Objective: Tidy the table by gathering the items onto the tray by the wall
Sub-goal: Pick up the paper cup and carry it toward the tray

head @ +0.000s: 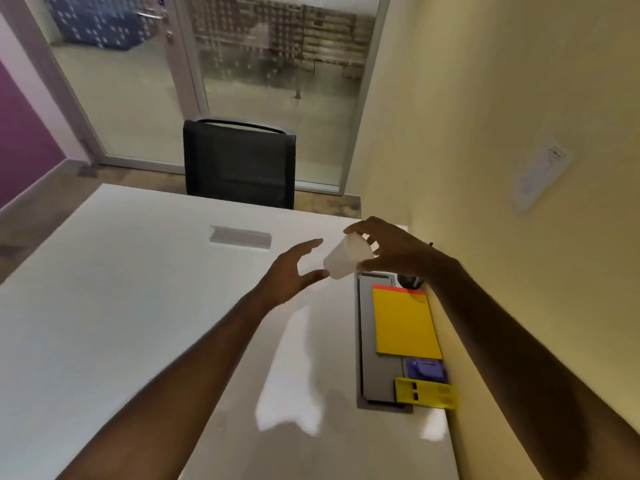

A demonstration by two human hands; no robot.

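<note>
1. Cup [347,257]: white plastic, in the air above the table's [145,306] right side, over the far end of the tray [379,375]. It is tilted, base pointing left and down, mouth toward the right hand [391,252].
2. Right hand grasps the cup at its rim end: fingertips [349,231] curl over the top edge, thumb comes under the lower edge. The cup body sticks out left of the grip, clear of the palm.
3. Left hand [291,275] is released, fingers spread and nearly straight, holding nothing. It sits just left of the cup's base; thumb tip is right at the base, contact cannot be told.
4. Tray: grey, lies along the table's right edge, against the yellow wall [502,116].
5. On the tray: yellow notepad [405,323] with a red top strip across its middle, purple item [426,370] near its near end, yellow flat piece [426,393] overhanging the near right corner.
6. Dark round object [410,281] at the tray's far right corner, mostly hidden by the right wrist; cannot identify.
7. Grey recessed panel [240,237] in the tabletop toward the far edge; black chair [239,168] beyond that edge.
</note>
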